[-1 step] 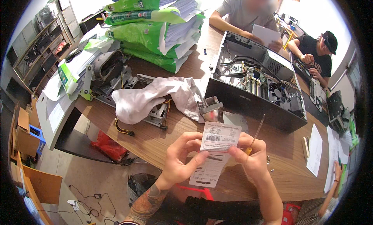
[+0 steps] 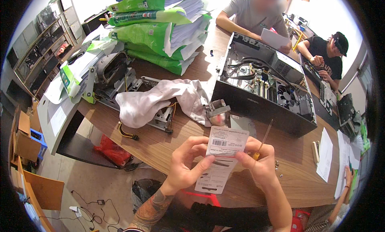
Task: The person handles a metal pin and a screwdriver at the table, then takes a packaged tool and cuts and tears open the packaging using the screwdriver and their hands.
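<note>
A white blister-pack backing card (image 2: 225, 168) with a barcode and a hang slot is stretched between my hands above the table's near edge. My left hand (image 2: 188, 164) pinches its left side, thumb on the printed face. On the other side my right hand (image 2: 256, 160) grips the card with its thumb. A yellow-handled screwdriver (image 2: 264, 139) is also tucked in my right hand, its thin shaft pointing up and away. Beyond the card sits an opened black desktop computer case (image 2: 262, 103), showing cables, boards and a fan. A small metal part (image 2: 218, 111) lies at its left.
A crumpled white cloth (image 2: 148, 103) covers part of a metal frame with wires. Green-wrapped paper reams (image 2: 152, 37) are stacked behind it. Two people sit across the table, and another hand (image 2: 348, 176) shows at the far right. Small screws (image 2: 276, 164) lie right of my hand.
The person across has shifted and tilted the white sheet slightly. My hands and the card look the same.
</note>
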{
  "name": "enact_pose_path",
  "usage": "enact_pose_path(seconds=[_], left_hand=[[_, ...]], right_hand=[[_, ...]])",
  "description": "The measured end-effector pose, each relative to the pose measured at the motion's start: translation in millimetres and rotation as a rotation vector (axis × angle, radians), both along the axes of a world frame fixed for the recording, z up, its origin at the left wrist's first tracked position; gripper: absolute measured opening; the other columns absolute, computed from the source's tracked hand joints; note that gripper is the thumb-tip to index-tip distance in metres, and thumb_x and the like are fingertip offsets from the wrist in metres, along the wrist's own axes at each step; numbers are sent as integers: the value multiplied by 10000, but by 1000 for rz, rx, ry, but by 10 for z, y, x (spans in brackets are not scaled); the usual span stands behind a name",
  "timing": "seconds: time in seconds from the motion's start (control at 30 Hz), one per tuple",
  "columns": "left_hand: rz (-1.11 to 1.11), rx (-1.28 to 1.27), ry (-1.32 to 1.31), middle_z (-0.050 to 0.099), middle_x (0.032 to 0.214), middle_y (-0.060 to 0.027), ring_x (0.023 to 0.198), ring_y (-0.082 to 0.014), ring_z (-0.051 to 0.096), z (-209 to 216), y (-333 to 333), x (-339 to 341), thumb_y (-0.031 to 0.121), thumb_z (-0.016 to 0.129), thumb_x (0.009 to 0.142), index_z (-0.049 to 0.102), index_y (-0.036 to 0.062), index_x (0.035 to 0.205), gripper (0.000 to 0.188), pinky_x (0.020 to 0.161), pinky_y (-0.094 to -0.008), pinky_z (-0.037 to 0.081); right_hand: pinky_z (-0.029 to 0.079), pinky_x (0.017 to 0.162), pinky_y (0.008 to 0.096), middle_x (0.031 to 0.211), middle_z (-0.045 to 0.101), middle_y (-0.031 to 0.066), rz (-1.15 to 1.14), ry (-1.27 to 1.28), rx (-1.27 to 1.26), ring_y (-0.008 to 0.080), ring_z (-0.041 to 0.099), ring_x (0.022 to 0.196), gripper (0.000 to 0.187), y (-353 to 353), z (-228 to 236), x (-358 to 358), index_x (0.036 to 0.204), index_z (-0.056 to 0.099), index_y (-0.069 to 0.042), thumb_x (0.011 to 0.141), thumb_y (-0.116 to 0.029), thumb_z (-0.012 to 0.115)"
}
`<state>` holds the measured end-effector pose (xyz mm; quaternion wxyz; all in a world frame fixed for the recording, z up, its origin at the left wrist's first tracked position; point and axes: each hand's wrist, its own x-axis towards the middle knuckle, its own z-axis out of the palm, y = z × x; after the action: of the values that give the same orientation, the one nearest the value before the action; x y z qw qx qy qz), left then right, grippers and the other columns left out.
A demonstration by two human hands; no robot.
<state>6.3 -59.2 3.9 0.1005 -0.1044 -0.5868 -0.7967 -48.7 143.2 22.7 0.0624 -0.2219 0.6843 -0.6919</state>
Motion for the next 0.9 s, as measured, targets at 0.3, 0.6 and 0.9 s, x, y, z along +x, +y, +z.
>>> enact_pose_path(seconds=[0.3,0.6,0.9], left_hand=[[-33,19,6,663,970,-117,952,-160,646,-37,-42,-7,-40,615,891,493,-20,1189,322,806,-281,515],[11,-66,17,649,1001,-122,946,-174,649,-23,-16,-13,-44,600,853,478,-3,1155,328,832,-287,502],[95,-164,34,685,983,-106,949,-193,677,-82,35,-32,46,763,814,541,6,1114,375,786,-324,553]], right_hand=[[439,660,240,880,660,47,48,3,66,89,560,749,161,5,17,22,962,706,3,814,-36,757],[427,621,236,850,644,35,22,79,163,78,540,710,177,-18,65,33,956,709,-2,796,-50,768],[400,575,268,751,614,48,40,222,205,113,510,632,166,-40,44,15,937,724,-17,778,-42,766]])
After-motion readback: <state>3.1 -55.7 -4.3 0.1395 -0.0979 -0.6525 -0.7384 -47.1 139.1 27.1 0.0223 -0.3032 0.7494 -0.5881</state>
